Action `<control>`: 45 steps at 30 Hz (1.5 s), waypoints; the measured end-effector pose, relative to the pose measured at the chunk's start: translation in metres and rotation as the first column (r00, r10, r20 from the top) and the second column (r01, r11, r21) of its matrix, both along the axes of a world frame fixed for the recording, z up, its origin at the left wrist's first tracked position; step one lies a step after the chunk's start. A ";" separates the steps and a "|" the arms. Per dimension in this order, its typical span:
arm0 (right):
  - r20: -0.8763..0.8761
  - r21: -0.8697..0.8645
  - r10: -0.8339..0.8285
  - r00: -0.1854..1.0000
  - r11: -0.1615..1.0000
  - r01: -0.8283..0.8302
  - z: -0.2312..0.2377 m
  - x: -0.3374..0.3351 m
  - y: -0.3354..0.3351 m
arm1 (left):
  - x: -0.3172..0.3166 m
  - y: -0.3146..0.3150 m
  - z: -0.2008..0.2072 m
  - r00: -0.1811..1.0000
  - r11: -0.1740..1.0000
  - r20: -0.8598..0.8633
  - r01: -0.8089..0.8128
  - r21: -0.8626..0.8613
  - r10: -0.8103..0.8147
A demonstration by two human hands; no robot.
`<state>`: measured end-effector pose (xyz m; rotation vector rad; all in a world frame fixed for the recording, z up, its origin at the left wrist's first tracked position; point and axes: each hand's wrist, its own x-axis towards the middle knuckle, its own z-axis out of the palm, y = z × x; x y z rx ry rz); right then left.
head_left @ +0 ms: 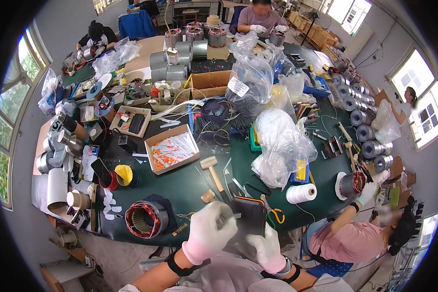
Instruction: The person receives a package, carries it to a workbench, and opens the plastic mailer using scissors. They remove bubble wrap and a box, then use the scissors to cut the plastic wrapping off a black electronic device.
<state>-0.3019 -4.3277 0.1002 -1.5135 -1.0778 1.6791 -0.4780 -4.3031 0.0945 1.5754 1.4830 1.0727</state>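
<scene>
My right hand [267,249], in a white glove, grips the lower right edge of a dark flat rectangular thing [249,214] with an orange upper edge; I cannot tell its kind. My left hand [211,225], gloved too, is closed just left of it. A small pale piece [236,215] shows by the left fingertips; whether they pinch it is unclear. Scissors with orange handles [278,215] lie just right of the dark thing. Beyond the hands lies a wooden-handled mallet [214,174]. A stator with red windings [146,219] sits left of my left hand.
A cardboard box of white and orange strips [172,149] stands beyond the stator. To the right are a white thread cone [301,193] and clear plastic bags [280,141]. A co-worker in pink [348,231] handles another stator [351,185]. Metal cylinders [362,117] line the right edge.
</scene>
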 end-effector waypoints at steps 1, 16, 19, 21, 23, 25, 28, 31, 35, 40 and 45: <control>0.062 0.202 0.081 0.995 0.975 -0.092 -0.010 0.004 0.000 | -0.001 -0.001 -0.001 0.976 0.993 0.213 -0.019 -0.117 0.044; -0.728 -0.344 -0.281 0.625 0.939 0.021 -0.019 0.018 0.006 | -0.022 -0.009 -0.041 0.666 0.938 0.688 -0.053 -0.341 0.288; -0.710 -0.294 -0.240 0.662 0.955 0.031 -0.015 0.023 0.007 | -0.026 -0.008 -0.034 0.651 0.923 0.695 -0.026 -0.383 0.307; -0.747 -0.292 -0.228 0.625 0.956 0.000 -0.020 0.032 0.008 | -0.029 -0.006 -0.036 0.677 0.924 0.686 0.022 -0.382 0.267; -0.782 -0.287 -0.215 0.585 0.958 -0.031 -0.020 0.034 0.009 | -0.032 -0.003 -0.039 0.700 0.923 0.677 0.070 -0.379 0.225; -0.735 -0.239 -0.180 0.653 0.971 -0.001 -0.016 0.034 0.012 | -0.036 0.002 -0.045 0.493 0.935 0.858 0.214 -0.281 0.145; -0.590 -0.134 -0.131 0.797 0.989 0.064 -0.012 0.032 0.013 | -0.051 0.006 -0.050 0.194 0.959 0.968 0.200 -0.200 0.162; -0.350 -0.083 -0.166 0.922 0.986 0.146 -0.006 0.029 0.011 | -0.049 0.000 -0.035 0.556 0.981 0.828 0.111 -0.157 0.070; -0.038 0.182 0.014 0.999 0.983 -0.006 -0.003 0.027 0.009 | -0.021 0.004 -0.013 0.978 0.978 0.029 0.206 0.001 -0.206; -0.546 -0.143 -0.198 0.814 0.979 0.142 -0.014 0.026 0.004 | -0.007 0.002 -0.034 0.941 0.943 0.230 0.289 -0.166 -0.248; -0.527 -0.136 -0.234 0.817 0.972 0.191 -0.036 0.024 0.001 | -0.006 -0.003 -0.034 0.906 0.951 0.345 0.294 -0.099 -0.244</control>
